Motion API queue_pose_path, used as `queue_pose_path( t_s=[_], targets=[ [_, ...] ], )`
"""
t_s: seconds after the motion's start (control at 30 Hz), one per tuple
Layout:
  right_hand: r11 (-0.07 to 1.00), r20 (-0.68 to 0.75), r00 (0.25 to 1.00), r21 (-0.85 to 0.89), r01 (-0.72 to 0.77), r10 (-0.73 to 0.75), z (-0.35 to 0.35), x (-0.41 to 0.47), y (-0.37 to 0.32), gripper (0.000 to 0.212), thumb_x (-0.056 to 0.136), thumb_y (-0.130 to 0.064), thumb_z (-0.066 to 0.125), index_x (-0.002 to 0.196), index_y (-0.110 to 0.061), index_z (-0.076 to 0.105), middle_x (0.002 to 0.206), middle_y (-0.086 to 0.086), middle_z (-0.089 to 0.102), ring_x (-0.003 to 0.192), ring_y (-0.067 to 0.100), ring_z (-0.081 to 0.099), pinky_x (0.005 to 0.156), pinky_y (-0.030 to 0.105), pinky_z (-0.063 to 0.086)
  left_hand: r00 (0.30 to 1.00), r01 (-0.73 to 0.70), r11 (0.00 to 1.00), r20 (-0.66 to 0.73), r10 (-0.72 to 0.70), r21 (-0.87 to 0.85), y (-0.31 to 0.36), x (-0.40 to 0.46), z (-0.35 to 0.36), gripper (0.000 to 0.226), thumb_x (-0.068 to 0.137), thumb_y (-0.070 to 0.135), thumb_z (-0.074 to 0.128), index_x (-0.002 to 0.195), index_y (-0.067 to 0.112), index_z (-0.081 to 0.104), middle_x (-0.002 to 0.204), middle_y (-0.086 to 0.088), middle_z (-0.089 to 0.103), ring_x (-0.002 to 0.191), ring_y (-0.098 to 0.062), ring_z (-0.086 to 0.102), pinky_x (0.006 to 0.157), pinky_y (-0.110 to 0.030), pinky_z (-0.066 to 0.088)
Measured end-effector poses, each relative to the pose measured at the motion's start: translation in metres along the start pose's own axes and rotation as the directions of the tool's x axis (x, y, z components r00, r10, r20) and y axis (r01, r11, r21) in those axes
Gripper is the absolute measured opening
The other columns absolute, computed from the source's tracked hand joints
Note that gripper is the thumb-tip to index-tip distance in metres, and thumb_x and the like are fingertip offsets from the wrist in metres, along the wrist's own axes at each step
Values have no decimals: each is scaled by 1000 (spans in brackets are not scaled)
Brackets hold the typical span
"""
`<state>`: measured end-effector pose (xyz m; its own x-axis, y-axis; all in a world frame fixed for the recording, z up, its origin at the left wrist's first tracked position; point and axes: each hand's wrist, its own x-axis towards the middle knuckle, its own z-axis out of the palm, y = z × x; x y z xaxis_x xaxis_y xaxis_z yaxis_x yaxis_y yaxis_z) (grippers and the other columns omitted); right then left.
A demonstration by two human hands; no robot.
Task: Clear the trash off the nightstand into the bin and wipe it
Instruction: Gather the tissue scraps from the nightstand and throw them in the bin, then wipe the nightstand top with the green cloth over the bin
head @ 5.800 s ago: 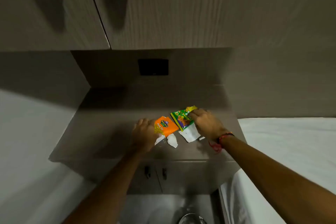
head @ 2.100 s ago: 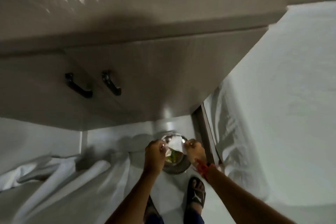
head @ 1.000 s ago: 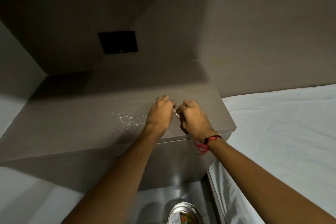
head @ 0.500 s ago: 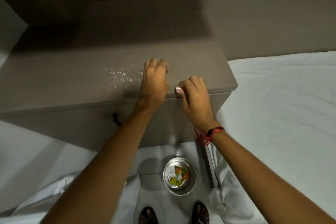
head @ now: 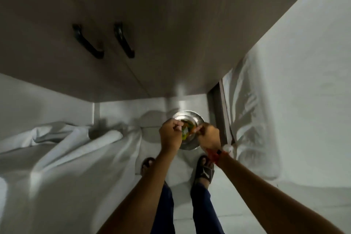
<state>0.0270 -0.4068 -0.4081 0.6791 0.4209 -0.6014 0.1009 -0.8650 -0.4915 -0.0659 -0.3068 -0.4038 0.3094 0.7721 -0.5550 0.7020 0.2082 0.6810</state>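
Observation:
A round steel bin (head: 195, 117) stands on the floor below the nightstand (head: 171, 34), whose top is out of view. Orange and green wrappers (head: 187, 129) lie inside the bin. My left hand (head: 170, 136) hovers over the bin's left rim with its fingers curled into a fist. My right hand (head: 208, 136), with a red thread at the wrist, hangs over the right rim with fingers pinched together. Whether either hand holds small scraps is hidden.
Two black handles (head: 88, 43) sit on the nightstand's doors. A white-sheeted bed (head: 294, 81) rises at the right. Crumpled white sheets (head: 66, 157) cover the floor at the left. My feet in black sandals (head: 206, 169) stand just before the bin.
Both hands left the nightstand's front edge and dropped down over the bin. The view tilted from the nightstand top down to the floor.

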Motion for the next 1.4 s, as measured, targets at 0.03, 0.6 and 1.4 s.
queue_pose_path(
  t_s=[0.03,0.6,1.4],
  targets=[
    [999,6,999,-15,-37,37,12,9,9,17,92,-11,63,106,-7,73,109,14,74,102,28,70,83,25,54,999,31,999,30,-32,18,-14,9,12,21,81,-3,58,83,7,76,93,-12,78,89,-31,72,83,-41,60],
    [510,357,688,-478,715,-632,12,-60,-110,59,90,-21,57,147,-9,44,150,17,47,135,35,45,110,42,44,931,-281,940,-182,315,192,4,-35,-151,28,96,8,57,123,11,63,122,-9,68,113,-20,63,97,-31,53],
    [-311,699,-3,-314,897,-715,51,-222,-288,64,101,-34,45,154,-1,28,162,19,26,150,32,26,120,46,32,826,385,829,-553,-112,406,-108,-206,-361,82,97,27,56,158,11,2,168,-12,3,155,-34,6,115,-70,25]
  ],
)
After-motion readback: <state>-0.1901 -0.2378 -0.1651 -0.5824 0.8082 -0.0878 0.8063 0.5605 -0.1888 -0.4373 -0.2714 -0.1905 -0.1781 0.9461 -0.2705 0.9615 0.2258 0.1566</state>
